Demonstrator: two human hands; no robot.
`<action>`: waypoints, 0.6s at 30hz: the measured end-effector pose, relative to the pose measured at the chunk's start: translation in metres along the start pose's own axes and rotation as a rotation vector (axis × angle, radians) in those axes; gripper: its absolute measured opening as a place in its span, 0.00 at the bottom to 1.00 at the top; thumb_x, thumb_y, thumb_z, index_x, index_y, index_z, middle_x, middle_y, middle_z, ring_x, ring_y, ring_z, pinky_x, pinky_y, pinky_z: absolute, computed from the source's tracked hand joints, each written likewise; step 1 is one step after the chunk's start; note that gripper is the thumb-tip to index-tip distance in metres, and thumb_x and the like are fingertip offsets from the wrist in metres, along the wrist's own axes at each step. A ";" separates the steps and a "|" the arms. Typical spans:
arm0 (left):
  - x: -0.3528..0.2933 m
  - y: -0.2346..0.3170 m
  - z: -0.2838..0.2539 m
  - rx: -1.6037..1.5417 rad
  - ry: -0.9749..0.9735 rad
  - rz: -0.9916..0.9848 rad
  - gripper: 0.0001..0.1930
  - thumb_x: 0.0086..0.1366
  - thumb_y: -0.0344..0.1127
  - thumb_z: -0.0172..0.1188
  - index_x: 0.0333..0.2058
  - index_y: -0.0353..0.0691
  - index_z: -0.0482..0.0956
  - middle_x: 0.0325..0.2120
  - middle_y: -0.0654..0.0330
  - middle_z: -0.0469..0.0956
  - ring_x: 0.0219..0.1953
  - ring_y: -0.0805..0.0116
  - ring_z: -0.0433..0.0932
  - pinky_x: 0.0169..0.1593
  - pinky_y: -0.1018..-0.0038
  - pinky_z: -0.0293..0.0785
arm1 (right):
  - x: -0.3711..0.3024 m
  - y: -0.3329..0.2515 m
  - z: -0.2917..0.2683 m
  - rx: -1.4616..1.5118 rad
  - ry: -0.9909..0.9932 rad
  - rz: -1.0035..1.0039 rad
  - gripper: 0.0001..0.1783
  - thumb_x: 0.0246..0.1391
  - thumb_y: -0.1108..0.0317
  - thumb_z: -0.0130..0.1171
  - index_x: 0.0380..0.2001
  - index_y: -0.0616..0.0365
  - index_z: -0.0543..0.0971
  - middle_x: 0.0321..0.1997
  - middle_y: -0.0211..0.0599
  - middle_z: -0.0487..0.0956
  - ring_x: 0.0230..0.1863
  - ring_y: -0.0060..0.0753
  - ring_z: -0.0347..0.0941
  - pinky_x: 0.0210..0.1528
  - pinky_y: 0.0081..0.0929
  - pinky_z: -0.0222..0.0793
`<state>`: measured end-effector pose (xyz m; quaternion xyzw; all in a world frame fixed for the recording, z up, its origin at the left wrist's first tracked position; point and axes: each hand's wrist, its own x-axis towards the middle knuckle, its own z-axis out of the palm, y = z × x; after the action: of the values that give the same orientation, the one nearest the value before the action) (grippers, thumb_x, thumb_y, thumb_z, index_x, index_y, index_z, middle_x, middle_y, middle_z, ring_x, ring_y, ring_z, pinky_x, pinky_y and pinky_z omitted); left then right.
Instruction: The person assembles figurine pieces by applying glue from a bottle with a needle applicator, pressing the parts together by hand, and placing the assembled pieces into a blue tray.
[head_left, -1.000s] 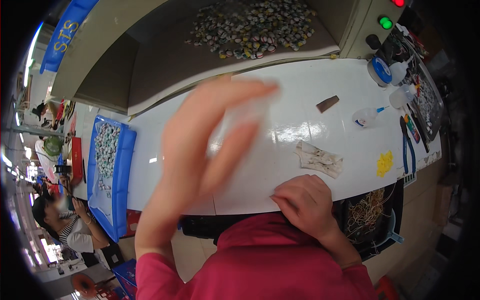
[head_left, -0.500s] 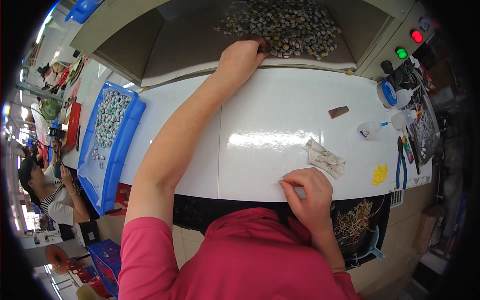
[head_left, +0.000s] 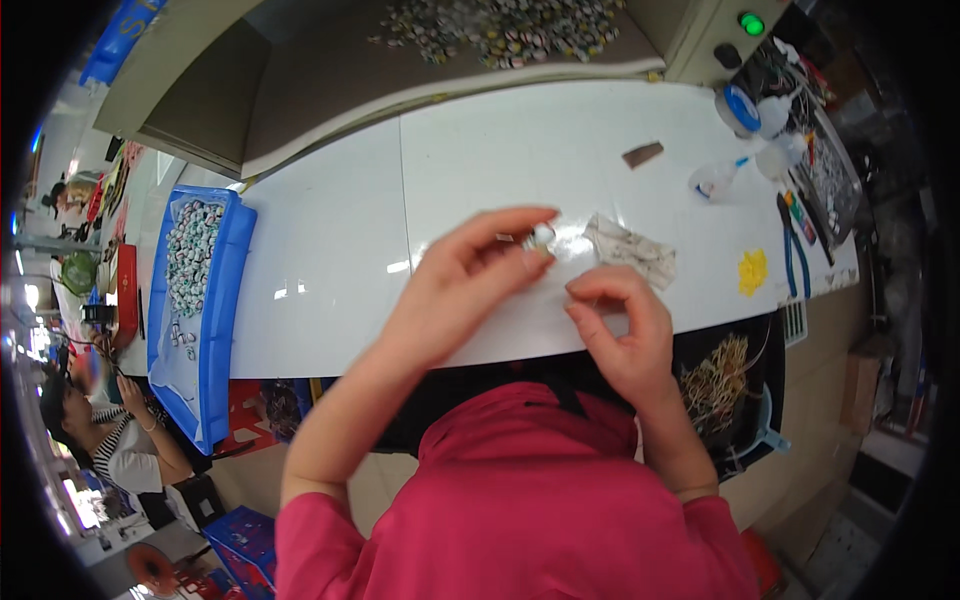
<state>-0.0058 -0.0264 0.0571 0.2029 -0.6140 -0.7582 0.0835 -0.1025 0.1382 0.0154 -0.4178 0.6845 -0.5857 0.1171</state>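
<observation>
Over the middle of the white worktable, my left hand pinches a small rounded white piece between thumb and fingertips. It resembles the loose pieces heaped in the booth, though its details are blurred. Close by on the right is my right hand, its fingers curled and the thumb drawn toward the index finger. Anything between those fingertips is too small to make out. A crumpled, stained white cloth lies just beyond the right hand. The heap of small rounded pieces sits on the booth's shelf at the back.
On the left stands a blue tray of similar pieces. To the right lie a brown block, a squeeze bottle, yellow bits and blue-handled pliers. Beyond the tray, another person sits working.
My left hand has come back from the heap to the table's middle, carrying a small white piece near my right hand. The head view has shifted.
</observation>
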 end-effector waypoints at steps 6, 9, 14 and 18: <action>-0.026 -0.042 0.018 -0.337 -0.011 -0.065 0.16 0.65 0.28 0.55 0.51 0.35 0.68 0.41 0.59 0.73 0.47 0.73 0.74 0.50 0.77 0.72 | 0.004 0.008 -0.001 0.083 -0.048 -0.154 0.11 0.45 0.77 0.63 0.34 0.59 0.75 0.35 0.36 0.77 0.37 0.33 0.74 0.40 0.25 0.70; -0.027 -0.046 0.024 -0.331 0.007 0.040 0.15 0.66 0.28 0.53 0.51 0.34 0.68 0.42 0.58 0.73 0.47 0.73 0.74 0.50 0.77 0.72 | 0.001 0.011 -0.002 0.042 -0.050 -0.149 0.12 0.44 0.77 0.63 0.34 0.58 0.75 0.35 0.36 0.77 0.36 0.34 0.75 0.40 0.26 0.70; -0.026 -0.050 0.027 -0.323 0.044 0.039 0.13 0.68 0.29 0.50 0.49 0.33 0.68 0.44 0.57 0.73 0.46 0.72 0.74 0.50 0.76 0.72 | -0.002 0.016 -0.002 0.048 -0.033 -0.137 0.11 0.44 0.77 0.62 0.34 0.59 0.75 0.35 0.36 0.77 0.36 0.35 0.75 0.40 0.27 0.70; -0.027 -0.054 0.028 -0.302 0.068 0.074 0.12 0.68 0.29 0.50 0.49 0.33 0.68 0.44 0.57 0.73 0.46 0.72 0.74 0.50 0.76 0.73 | -0.001 0.017 -0.001 0.017 -0.041 -0.173 0.11 0.43 0.77 0.61 0.34 0.58 0.75 0.34 0.36 0.77 0.35 0.36 0.75 0.38 0.27 0.70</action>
<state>0.0139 0.0215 0.0156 0.1906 -0.4968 -0.8311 0.1616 -0.1099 0.1384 0.0002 -0.4861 0.6383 -0.5910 0.0836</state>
